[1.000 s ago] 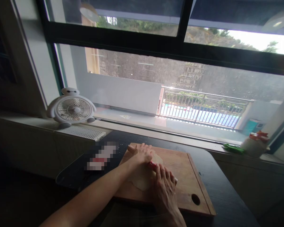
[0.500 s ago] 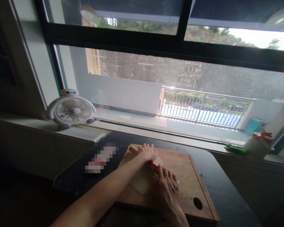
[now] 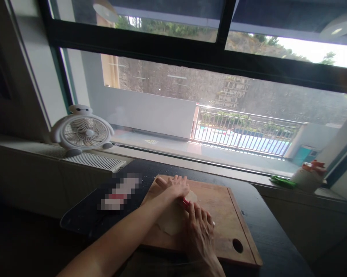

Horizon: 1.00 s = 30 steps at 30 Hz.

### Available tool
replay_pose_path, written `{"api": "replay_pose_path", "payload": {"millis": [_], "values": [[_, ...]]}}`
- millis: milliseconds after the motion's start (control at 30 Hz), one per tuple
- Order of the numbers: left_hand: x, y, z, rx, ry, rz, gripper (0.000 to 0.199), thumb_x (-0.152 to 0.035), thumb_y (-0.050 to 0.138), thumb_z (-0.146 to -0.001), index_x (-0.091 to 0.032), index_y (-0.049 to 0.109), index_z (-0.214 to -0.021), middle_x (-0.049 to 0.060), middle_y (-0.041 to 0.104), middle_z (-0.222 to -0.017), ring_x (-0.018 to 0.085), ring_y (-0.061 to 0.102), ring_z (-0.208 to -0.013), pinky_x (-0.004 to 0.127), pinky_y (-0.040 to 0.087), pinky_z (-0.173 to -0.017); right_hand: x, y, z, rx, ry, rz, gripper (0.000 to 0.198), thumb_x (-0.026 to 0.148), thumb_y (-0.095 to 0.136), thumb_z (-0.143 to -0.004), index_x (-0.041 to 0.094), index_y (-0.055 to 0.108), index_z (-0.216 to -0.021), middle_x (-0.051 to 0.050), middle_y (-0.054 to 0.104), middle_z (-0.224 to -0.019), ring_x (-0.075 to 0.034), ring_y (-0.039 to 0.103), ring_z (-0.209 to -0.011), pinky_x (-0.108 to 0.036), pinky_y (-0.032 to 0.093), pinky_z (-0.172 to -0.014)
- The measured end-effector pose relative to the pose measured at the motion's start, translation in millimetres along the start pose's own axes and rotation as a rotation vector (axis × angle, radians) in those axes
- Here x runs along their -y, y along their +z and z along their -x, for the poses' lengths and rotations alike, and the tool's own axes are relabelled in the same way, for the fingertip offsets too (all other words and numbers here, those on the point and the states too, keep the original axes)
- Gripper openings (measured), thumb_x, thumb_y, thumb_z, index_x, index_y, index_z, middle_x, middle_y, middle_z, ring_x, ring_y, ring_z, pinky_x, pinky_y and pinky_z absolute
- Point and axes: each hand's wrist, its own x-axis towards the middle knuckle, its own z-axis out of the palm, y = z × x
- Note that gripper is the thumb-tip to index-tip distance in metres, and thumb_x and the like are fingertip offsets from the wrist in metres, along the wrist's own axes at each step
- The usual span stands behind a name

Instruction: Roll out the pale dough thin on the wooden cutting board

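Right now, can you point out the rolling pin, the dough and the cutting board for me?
Rolling pin [image 3: 185, 201]: head view, on its exposed red part.
Dough [image 3: 172, 224]: head view, on the near portion of the sheet.
Cutting board [image 3: 215, 198]: head view, on bare wood toward its right side.

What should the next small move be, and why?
Probably roll the brown, red-centred cylindrical rolling pin slightly toward the person: the left hand and right hand rest on it, and more of the flat, pale dough shows on its near side.
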Motion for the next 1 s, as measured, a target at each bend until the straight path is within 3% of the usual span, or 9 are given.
{"api": "replay_pose_path", "payload": {"millis": [200,367,600,800,1000], "values": [[14.8,-2.7,42.0,-0.041,-0.01,0.005,0.037,-0.034,0.035,-0.089,-0.025,0.05,-0.122,0.01,0.052,-0.126,0.031,0.038,-0.121,0.051,0.03,-0.098,12.8,0.1,13.2,-0.009,-0.004,-0.023,0.053,0.018,0.045,-0.079,0.021,0.041,-0.132,-0.009,0.052,-0.123,-0.026,0.046,-0.11,-0.041,0.032,-0.096],[17.3,-6.9,62.6,-0.061,-0.047,0.049,0.046,-0.038,0.032,-0.086,-0.023,0.047,-0.127,0.011,0.048,-0.132,0.037,0.027,-0.127,0.058,0.017,-0.101,14.1,-0.1,15.9,-0.037,-0.033,-0.016,0.05,0.018,0.045,-0.079,0.022,0.045,-0.128,-0.008,0.054,-0.12,-0.026,0.047,-0.108,-0.04,0.032,-0.095],[7.8,6.8,22.3,-0.006,-0.116,0.052,0.046,-0.045,0.035,-0.082,-0.021,0.053,-0.116,0.015,0.053,-0.123,0.034,0.039,-0.117,0.056,0.032,-0.091,7.6,1.3,10.1,0.016,-0.016,-0.024,0.048,0.016,0.045,-0.08,0.02,0.044,-0.128,-0.009,0.056,-0.114,-0.024,0.05,-0.102,-0.037,0.035,-0.09],[-4.0,11.4,-6.9,-0.072,-0.055,0.059,0.046,-0.046,0.03,-0.084,-0.019,0.05,-0.115,0.013,0.053,-0.122,0.031,0.038,-0.119,0.054,0.029,-0.095,1.3,11.5,4.3,-0.006,-0.013,-0.038,0.043,0.023,0.048,-0.083,0.02,0.045,-0.126,-0.009,0.057,-0.109,-0.023,0.052,-0.094,-0.037,0.036,-0.085],[-2.9,15.7,-6.1,-0.127,-0.012,0.059,0.047,-0.043,0.028,-0.086,-0.019,0.047,-0.122,0.013,0.053,-0.123,0.03,0.037,-0.121,0.051,0.028,-0.096,3.1,7.3,4.3,0.046,-0.022,-0.011,0.046,0.018,0.048,-0.082,0.018,0.044,-0.127,-0.009,0.057,-0.108,-0.023,0.051,-0.096,-0.038,0.037,-0.085]]}}
